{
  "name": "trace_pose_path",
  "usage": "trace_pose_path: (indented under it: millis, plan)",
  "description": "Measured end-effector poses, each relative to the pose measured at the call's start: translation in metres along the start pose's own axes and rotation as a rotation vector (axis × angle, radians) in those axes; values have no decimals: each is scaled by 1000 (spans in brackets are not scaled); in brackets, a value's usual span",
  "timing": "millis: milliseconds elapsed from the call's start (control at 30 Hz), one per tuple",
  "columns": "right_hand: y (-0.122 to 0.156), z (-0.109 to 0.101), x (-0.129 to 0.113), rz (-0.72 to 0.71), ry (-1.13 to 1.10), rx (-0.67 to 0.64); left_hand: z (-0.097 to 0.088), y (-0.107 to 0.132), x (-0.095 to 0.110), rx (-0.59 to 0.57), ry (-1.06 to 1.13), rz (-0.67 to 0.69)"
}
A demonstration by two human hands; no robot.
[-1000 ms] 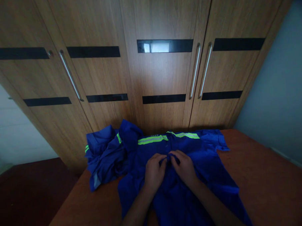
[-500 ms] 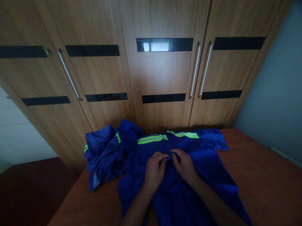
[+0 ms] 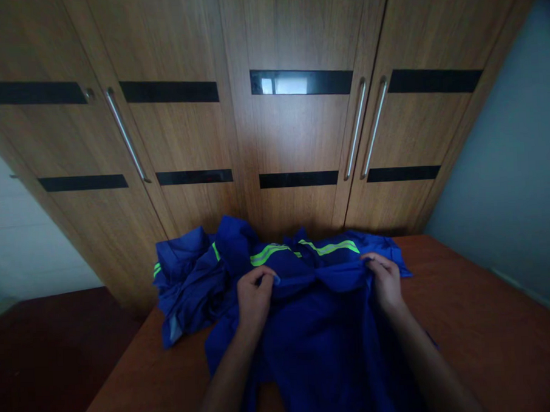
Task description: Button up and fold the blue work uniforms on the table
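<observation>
A dark blue work garment (image 3: 317, 338) with yellow-green and silver reflective bands lies spread on the brown surface, its banded part toward the cupboard. My left hand (image 3: 255, 295) pinches its cloth on the left between thumb and fingers. To the right, my right hand (image 3: 384, 280) grips the same garment. Between the two hands a raised fold of cloth stretches across, and the fabric hangs down from it toward me. Whether the garment is a jacket or a one-piece coverall, I cannot tell.
A crumpled blue garment (image 3: 192, 288) with similar bands is heaped at the left. Behind stands a wooden cupboard (image 3: 294, 132) with dark strips and long metal handles. A pale wall (image 3: 505, 159) borders the brown surface (image 3: 466, 307) on the right.
My hands were close together at the middle of the garment. They have moved apart, left and right, pulling the cloth up into a stretched fold. The reflective bands now look bent.
</observation>
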State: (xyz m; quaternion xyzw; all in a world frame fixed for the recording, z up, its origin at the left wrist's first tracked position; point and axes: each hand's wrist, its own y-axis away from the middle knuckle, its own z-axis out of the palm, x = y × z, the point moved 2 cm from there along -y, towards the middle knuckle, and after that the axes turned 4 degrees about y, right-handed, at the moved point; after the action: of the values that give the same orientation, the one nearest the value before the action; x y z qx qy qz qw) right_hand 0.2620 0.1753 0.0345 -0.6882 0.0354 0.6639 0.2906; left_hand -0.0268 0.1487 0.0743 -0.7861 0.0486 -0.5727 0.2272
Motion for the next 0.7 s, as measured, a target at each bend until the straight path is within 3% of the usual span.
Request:
trace_pose_path:
  millis: [100,267,333,433,533,633,700]
  plan:
    - [-5,-6,0,-27,85,-129,4,1,-2,-162,-206,52]
    - [3,4,7,-26,633,-778,18,12,-23,-564,-794,-28]
    - [7,4,12,-1,863,-911,21,17,-25,-622,-937,-59]
    - [9,0,8,-14,1095,-884,26,21,-14,-539,-1016,59]
    - [13,1,-11,-115,1191,-746,36,28,5,-451,-938,254]
    - [26,21,-36,-395,1069,-552,51,38,13,-485,-784,314]
    - [41,43,-46,-571,872,-510,60,43,7,-520,-739,276]
